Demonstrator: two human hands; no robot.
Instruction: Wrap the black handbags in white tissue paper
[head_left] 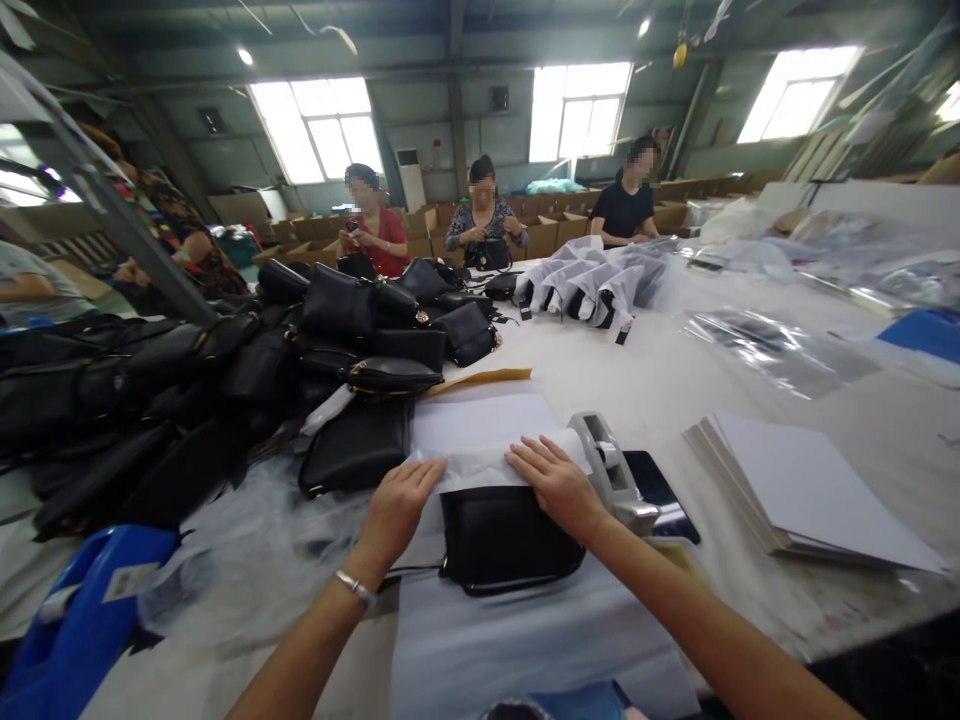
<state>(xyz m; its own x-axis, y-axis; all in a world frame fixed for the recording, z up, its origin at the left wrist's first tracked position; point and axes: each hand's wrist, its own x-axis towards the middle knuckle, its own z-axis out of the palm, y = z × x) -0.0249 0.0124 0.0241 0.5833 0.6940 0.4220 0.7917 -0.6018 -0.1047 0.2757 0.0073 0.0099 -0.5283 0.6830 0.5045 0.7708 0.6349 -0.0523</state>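
Observation:
A black handbag (pixel 510 540) lies on white paper (pixel 525 640) in front of me, its gold-coloured hardware at the lower left corner. White wrapping paper (pixel 480 468) is folded over the bag's far edge. My left hand (pixel 405 500) rests on the left end of that fold, fingers stretched out. On the right, my right hand (pixel 555 485) lies flat across the paper and the bag's upper right corner, fingers extended. Close beside it stands a grey tape dispenser (pixel 611 470). Another black bag (pixel 360 445) sits just left of the paper.
Black bags (pixel 337 305) are heaped at left. Paper-wrapped bags (pixel 592 285) stand farther back. At right are a phone (pixel 660 495), a stack of white boards (pixel 817 490) and clear plastic bags (pixel 772 345). A blue plastic object (pixel 90 610) lies near left. Several people work nearby.

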